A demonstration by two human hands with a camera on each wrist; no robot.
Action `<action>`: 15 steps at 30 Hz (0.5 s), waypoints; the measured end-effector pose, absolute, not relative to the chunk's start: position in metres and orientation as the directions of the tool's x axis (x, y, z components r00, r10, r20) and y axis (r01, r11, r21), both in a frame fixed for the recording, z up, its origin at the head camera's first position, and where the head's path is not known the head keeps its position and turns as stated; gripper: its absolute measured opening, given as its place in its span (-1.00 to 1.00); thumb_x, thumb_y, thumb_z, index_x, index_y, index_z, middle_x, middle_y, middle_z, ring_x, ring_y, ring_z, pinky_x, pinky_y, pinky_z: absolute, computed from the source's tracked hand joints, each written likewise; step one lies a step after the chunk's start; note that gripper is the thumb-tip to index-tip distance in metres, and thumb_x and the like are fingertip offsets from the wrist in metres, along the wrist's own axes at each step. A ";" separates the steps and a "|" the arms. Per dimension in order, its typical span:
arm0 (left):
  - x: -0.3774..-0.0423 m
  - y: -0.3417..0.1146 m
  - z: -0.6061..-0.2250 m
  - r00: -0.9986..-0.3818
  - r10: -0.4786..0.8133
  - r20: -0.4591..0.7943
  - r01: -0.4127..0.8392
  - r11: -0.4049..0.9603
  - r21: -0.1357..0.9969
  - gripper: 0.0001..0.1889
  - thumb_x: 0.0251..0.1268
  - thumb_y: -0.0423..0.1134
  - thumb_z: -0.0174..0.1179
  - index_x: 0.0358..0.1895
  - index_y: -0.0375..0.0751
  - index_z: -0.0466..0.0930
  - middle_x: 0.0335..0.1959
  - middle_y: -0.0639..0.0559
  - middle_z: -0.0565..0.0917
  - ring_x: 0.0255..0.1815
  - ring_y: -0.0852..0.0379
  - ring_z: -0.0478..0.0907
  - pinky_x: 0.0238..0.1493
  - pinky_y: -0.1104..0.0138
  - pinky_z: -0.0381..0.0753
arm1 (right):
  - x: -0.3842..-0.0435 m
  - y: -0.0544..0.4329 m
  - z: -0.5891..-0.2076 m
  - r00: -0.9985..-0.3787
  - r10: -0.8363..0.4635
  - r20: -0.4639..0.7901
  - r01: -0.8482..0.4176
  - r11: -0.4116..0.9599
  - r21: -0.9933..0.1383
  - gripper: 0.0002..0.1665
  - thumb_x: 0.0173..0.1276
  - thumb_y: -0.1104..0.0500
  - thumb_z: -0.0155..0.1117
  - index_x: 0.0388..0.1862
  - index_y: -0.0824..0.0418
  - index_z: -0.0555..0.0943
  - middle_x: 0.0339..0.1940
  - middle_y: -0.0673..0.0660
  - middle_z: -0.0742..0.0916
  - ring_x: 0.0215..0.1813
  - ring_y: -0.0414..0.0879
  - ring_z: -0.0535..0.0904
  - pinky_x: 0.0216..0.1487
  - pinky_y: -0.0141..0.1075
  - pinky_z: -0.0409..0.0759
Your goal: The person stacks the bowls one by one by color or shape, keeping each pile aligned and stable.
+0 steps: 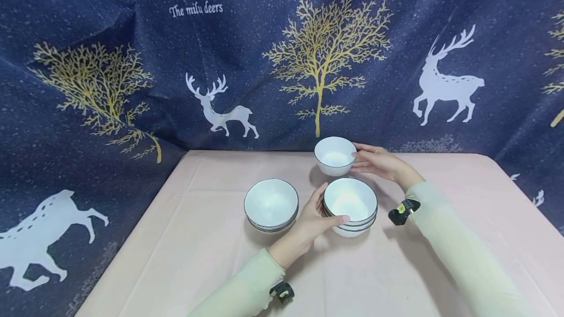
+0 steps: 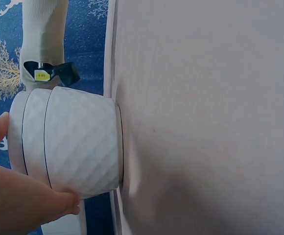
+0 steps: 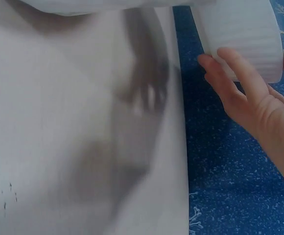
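At the back of the table my right hand (image 1: 374, 163) holds a single white bowl (image 1: 332, 160) with a thin dark rim. The thumb is at the rim and the other fingers (image 3: 242, 73) lie along the ribbed outside. In front of that bowl is a stack of white bowls (image 1: 351, 199), also dark-rimmed. My left hand (image 1: 310, 224) grips this stack from the left, thumb on the near rim and fingers round the far-left side. In the left wrist view the stacked bowls (image 2: 81, 142) show a dimpled outer wall, nested one in another.
To the left of my left hand stands another stack of white bowls (image 1: 270, 204). A pale pink cloth (image 1: 211, 258) covers the table. Behind it hangs a dark blue curtain (image 1: 282, 126) printed with deer and golden trees, close to the table's back edge.
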State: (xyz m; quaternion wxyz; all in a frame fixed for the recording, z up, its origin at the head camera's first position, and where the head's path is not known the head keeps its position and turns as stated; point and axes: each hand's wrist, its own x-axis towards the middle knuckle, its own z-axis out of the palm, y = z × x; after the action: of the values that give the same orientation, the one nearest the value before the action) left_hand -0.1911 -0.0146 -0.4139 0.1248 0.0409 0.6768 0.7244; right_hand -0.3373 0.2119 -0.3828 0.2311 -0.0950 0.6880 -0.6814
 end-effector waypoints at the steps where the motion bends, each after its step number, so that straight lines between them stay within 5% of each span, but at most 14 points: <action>1: -0.191 -0.014 -0.414 -0.965 0.237 -0.110 -0.126 -0.054 0.991 0.02 -0.05 -0.39 0.46 0.51 -0.01 0.06 0.50 -0.13 0.13 0.52 -0.10 0.01 0.51 0.12 0.00 | -0.336 0.213 -0.382 -0.876 -0.444 -0.187 0.185 0.048 -0.982 -0.21 0.53 0.21 -0.04 0.56 0.29 -0.17 0.38 0.58 0.22 -0.07 -0.11 0.67 0.28 -0.05 0.46; 15: -0.191 -0.015 -0.414 -0.964 0.243 -0.111 -0.128 -0.057 0.990 0.02 -0.05 -0.39 0.45 0.52 -0.02 0.05 0.52 -0.15 0.09 0.52 -0.10 -0.02 0.52 0.13 -0.02 | -0.322 0.228 -0.368 -0.883 -0.425 -0.198 0.209 0.022 -0.978 -0.17 0.52 0.18 0.02 0.57 0.23 -0.17 0.41 0.52 0.19 -0.09 -0.13 0.68 0.25 -0.10 0.49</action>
State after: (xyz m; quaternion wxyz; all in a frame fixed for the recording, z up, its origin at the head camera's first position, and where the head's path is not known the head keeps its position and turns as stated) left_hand -0.1908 -0.0151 -0.4143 0.1281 0.0426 0.6745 0.7258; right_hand -0.3223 0.2280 -0.3681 0.2281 -0.0796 0.6776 -0.6947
